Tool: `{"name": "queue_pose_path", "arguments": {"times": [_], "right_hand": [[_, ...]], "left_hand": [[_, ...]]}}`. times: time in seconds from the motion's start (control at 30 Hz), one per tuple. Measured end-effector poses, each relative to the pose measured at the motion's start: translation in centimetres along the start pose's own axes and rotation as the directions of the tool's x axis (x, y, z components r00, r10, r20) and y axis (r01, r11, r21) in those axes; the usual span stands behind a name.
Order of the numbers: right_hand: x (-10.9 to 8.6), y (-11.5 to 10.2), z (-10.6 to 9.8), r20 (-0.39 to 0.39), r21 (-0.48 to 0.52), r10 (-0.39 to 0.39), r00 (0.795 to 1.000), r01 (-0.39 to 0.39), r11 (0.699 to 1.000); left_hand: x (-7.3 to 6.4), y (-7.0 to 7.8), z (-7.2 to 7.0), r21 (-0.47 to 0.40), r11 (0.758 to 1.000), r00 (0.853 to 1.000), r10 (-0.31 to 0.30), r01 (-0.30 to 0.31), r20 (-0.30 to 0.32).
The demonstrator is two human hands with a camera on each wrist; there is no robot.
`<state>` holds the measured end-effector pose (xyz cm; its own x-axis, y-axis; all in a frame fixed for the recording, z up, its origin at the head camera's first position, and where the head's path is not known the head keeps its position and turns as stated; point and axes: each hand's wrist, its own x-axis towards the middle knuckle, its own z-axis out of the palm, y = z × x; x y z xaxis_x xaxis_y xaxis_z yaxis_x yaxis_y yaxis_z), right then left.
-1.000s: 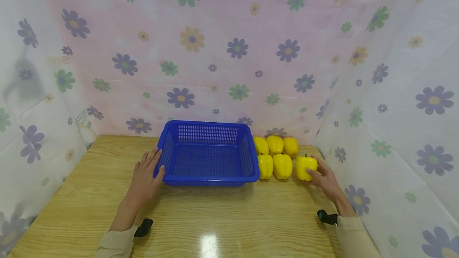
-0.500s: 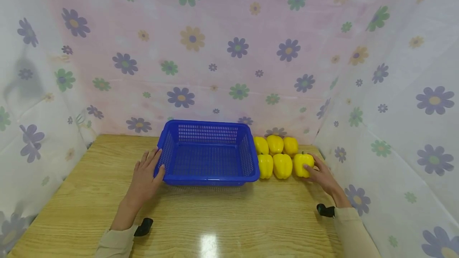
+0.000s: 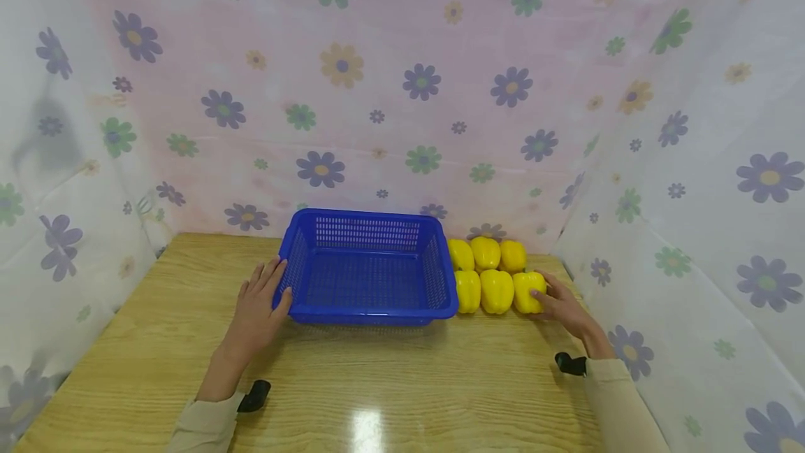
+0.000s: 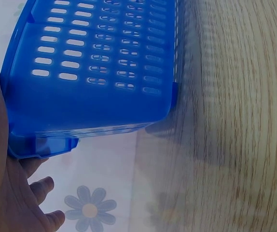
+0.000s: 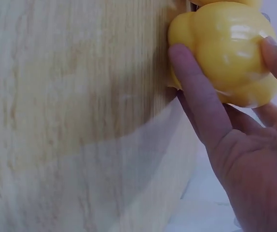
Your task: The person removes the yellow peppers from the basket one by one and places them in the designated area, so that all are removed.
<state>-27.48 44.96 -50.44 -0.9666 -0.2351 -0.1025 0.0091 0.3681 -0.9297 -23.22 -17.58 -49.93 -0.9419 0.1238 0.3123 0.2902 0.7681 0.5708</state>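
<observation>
A blue perforated plastic basket [image 3: 361, 285] stands on the table with nothing visible inside. My left hand [image 3: 254, 313] rests on its left rim, fingers spread and fairly straight; close up, the left wrist view shows the basket's holed wall [image 4: 95, 96] beside that hand [image 4: 13, 193]. At the right end of the front row of yellow bell peppers, my right hand [image 3: 562, 306] grips one yellow bell pepper [image 3: 527, 292] from its right side. Up close in the right wrist view, fingers and thumb of this hand [image 5: 244, 154] lie around the pepper [image 5: 225, 53].
Several other yellow bell peppers [image 3: 497, 292] sit in two rows right of the basket, the nearest against or close to its wall. Flowered sheets [image 3: 377, 89] enclose the wooden table [image 3: 402, 383] at the back and both sides.
My right hand has shifted the pepper leftward and slightly down, up against the front row, and its stem has turned out of sight. The left hand stays on the basket rim.
</observation>
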Motion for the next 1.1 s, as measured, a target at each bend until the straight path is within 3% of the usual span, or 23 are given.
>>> {"name": "queue_pose_path", "arguments": {"times": [0.43, 0.83, 1.0, 1.1], "right_hand": [[0.6, -0.7, 0.0, 0.083, -0.038, 0.069, 0.994, -0.066, 0.997], [0.6, -0.8, 0.2, 0.073, -0.056, 0.132, 0.989, -0.128, 0.99], [0.2, -1.5, 0.5, 0.046, -0.14, 0.156, 0.987, -0.148, 0.979], [-0.2, -2.3, 0.7, 0.002, -0.25, 0.184, 0.983, -0.178, 0.952]], "left_hand": [[-0.1, 0.4, -0.1, -0.003, 1.0, 1.0, -0.003, 0.003, 0.009], [-0.1, 0.5, 0.1, -0.036, 0.999, 1.0, -0.005, 0.005, 0.012], [0.0, 0.5, -0.1, -0.029, 1.0, 1.0, -0.002, 0.003, 0.02], [0.0, 0.5, -0.6, -0.01, 1.0, 0.999, -0.009, 0.01, 0.051]]}}
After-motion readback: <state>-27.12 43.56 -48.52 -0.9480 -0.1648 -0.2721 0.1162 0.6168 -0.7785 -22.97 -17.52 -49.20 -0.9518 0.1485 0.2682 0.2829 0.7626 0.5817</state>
